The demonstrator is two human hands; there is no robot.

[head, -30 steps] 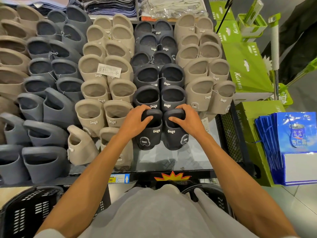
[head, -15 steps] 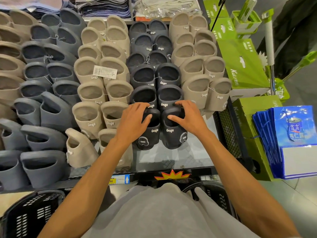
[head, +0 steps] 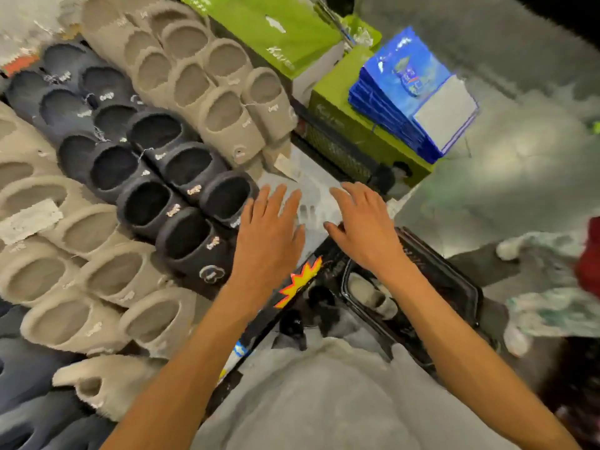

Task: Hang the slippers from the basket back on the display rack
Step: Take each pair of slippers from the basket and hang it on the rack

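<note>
Both hands free at the rack's lower right corner: my left hand (head: 269, 228) and right hand (head: 363, 222) hover side by side, fingers straight and spread, holding nothing, over the bare pale panel of the slipper display rack (head: 292, 177). The lowest pair of dark navy rubber slippers (head: 191, 241) hangs at my left hand's outer edge. Below the rack's front edge, under my right wrist, sits the black plastic basket (head: 454, 277) with a beige slipper (head: 367, 292) inside. Green cardboard boxes (head: 344, 125) and stacked blue bags (head: 406, 92) crowd the rack's right side. The view is blurred.
</note>
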